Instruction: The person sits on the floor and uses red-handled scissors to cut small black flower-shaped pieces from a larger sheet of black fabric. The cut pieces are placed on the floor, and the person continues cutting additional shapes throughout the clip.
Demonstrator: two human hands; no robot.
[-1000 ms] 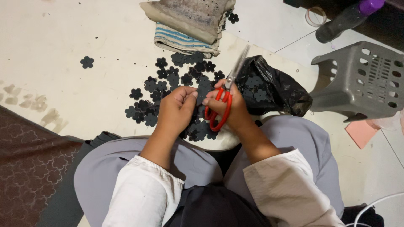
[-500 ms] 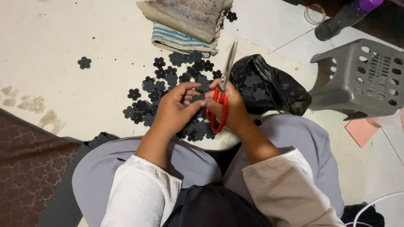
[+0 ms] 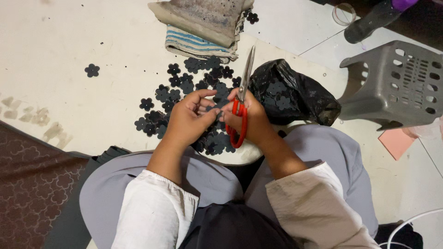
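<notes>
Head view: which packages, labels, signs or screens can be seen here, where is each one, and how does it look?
Black plastic bag: on the floor right of the right hand, crumpled, glossy, open, dark flower-shaped pieces inside.
Dark bottle: top right, lying down, purple cap.
No labels, signs or screens can be seen.

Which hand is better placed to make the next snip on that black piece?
Right. The right hand already grips the red-handled scissors, blades pointing away from the body. The left hand pinches the small black piece beside the scissors, so it likely keeps steadying rather than cutting.
</notes>
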